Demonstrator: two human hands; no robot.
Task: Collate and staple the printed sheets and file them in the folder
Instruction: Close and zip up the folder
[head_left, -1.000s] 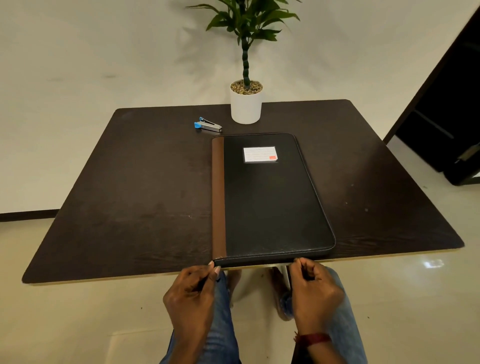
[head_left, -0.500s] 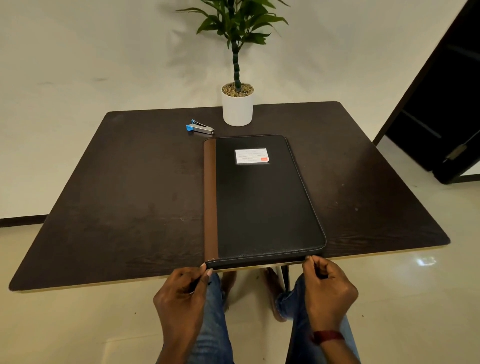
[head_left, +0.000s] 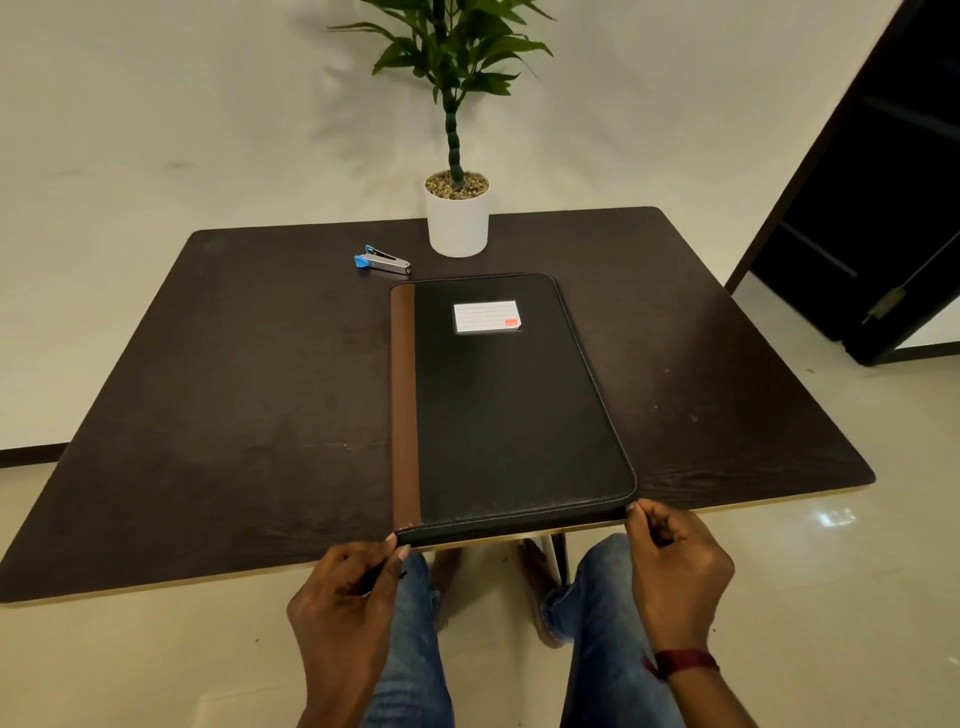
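Observation:
A closed black folder (head_left: 511, 410) with a brown spine strip and a white label lies lengthwise on the dark table (head_left: 234, 395), its near end at the table's front edge. My left hand (head_left: 345, 597) pinches the folder's near left corner by the spine. At the near right corner my right hand (head_left: 675, 561) grips something small and dark at the folder's edge, perhaps a zip pull. A small blue and silver stapler (head_left: 383, 261) rests past the folder's far left corner. No printed sheets are visible.
A white pot with a green plant (head_left: 457, 215) stands at the table's far edge, just behind the folder. My knees in blue jeans are under the front edge. A dark doorway (head_left: 883, 197) is at the right.
My right hand has slid rightward along the folder's near edge, from about the middle to the right corner. The left hand has stayed at the left corner. The camera view has shifted slightly.

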